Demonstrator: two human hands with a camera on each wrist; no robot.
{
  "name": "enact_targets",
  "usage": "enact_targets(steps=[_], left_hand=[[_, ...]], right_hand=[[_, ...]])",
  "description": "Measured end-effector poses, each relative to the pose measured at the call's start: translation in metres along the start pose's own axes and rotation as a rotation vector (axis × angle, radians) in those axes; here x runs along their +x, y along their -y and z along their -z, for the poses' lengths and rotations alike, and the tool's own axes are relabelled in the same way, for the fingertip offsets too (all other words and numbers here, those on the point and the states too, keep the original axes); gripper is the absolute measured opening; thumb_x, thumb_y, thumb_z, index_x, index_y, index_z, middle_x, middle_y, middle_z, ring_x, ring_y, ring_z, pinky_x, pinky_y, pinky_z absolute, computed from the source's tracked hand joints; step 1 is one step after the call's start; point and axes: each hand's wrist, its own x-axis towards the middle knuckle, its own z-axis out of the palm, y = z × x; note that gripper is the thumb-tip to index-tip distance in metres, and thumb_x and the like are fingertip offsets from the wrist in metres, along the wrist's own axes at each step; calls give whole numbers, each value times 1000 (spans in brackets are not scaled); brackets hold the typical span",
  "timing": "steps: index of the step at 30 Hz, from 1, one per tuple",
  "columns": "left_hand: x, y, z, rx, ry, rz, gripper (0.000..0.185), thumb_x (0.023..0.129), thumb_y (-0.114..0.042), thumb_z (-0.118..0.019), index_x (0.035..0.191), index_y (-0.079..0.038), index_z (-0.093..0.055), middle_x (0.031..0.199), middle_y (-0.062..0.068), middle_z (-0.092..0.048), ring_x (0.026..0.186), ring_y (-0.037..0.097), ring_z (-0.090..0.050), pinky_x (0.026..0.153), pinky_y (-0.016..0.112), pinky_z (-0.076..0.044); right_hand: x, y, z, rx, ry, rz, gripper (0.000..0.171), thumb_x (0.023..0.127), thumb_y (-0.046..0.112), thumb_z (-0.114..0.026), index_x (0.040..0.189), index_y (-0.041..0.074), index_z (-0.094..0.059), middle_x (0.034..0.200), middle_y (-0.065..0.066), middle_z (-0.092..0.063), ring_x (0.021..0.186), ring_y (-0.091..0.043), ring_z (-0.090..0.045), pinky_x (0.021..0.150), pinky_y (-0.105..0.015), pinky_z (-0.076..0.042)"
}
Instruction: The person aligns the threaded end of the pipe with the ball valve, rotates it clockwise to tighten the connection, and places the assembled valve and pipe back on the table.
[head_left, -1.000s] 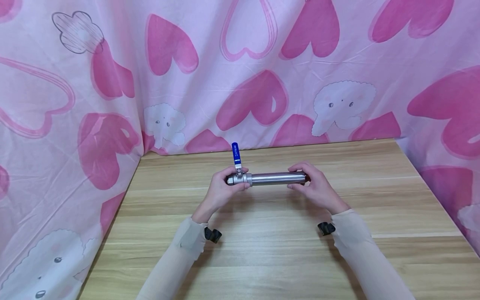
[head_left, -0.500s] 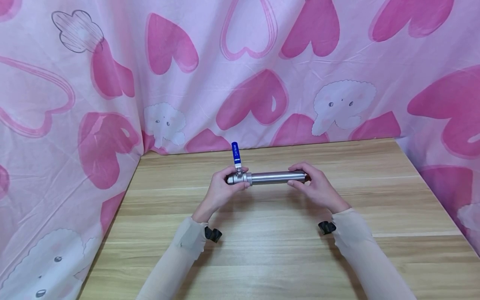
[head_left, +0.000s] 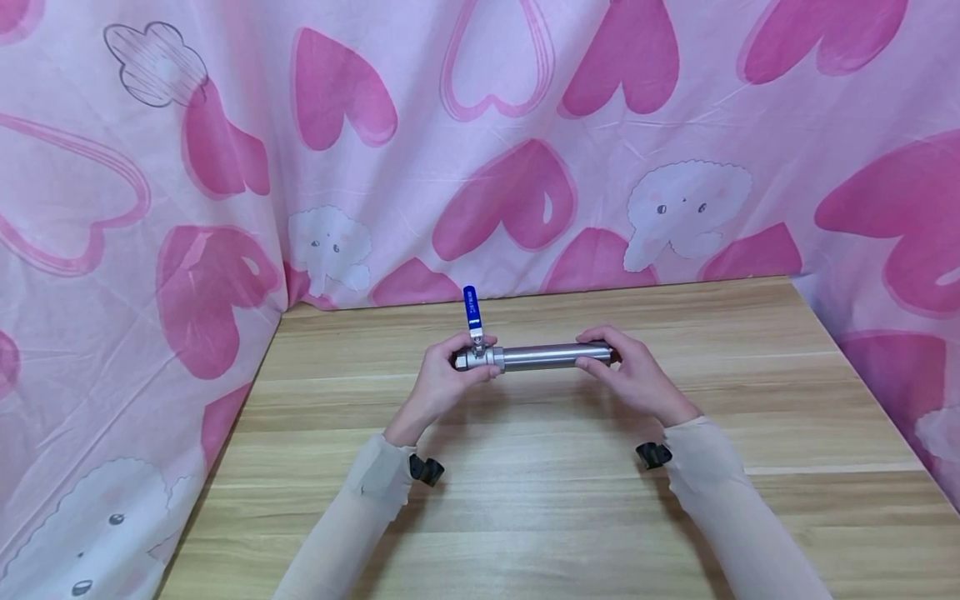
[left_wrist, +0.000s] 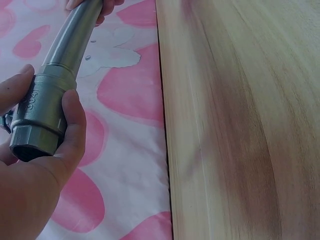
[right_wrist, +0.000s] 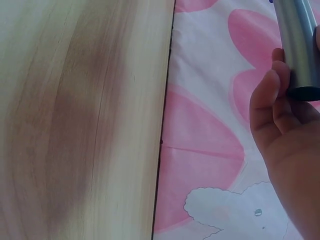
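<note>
A ball valve (head_left: 484,357) with a blue lever handle (head_left: 472,307) is joined end to end with a straight steel pipe (head_left: 547,357). My left hand (head_left: 444,375) grips the valve body, thumb on the near side and fingers on the far side. In the left wrist view the valve's hexagonal open end (left_wrist: 34,142) faces the palm, and "304" is cast on its body. My right hand (head_left: 633,375) holds the pipe's free end between thumb and fingers. The right wrist view shows that round end (right_wrist: 304,93) close to the palm. The handle points away from me, square to the pipe.
A wood-grain table (head_left: 525,500) lies beneath both hands, with their shadows on it. Pink heart-printed cloth (head_left: 495,150) hangs behind the table and along both sides. A small black device (head_left: 427,470) sits at the left cuff, another black device (head_left: 653,456) at the right.
My right thumb has shifted slightly up along the pipe's near side. Both hands, the valve and the pipe otherwise keep their places.
</note>
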Motion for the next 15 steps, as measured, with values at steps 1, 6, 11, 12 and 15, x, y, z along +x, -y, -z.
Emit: enact_targets(steps=[1,6,11,12,15], left_hand=[[0,0,0,2,1,-1,38,79,-16,-80,115,-17,-68,116,1,-68,98,19,-61,83,31,-53],[0,1,-1,4,1,4,37,79,-16,-80,113,-19,-68,116,0,-67,98,19,-60,83,31,-53],[0,2,-2,-3,1,6,37,78,-14,-80,113,-18,-68,115,2,-67,97,19,-60,82,31,-53],[0,2,-2,-6,1,5,38,78,-14,-80,113,-18,-68,115,2,-67,97,18,-60,82,31,-53],[0,1,-2,-14,0,7,38,78,-14,-80,114,-18,-68,114,3,-68,96,18,-61,81,30,-54]], right_hand=[[0,0,0,1,-1,0,29,92,25,-66,119,15,-59,108,0,-64,87,-15,-53,70,-23,-45],[0,-1,0,10,7,-5,28,94,24,-64,119,13,-59,106,-1,-63,86,-15,-53,69,-23,-45],[-1,-2,-1,7,11,-12,28,94,23,-63,119,12,-59,106,-4,-63,85,-15,-53,68,-22,-46],[-1,-2,-1,11,11,-15,29,94,23,-63,119,11,-58,107,-5,-63,86,-16,-53,69,-22,-46],[-1,-2,0,25,14,-35,34,90,24,-69,120,13,-58,111,-5,-62,91,-17,-55,74,-20,-47]])
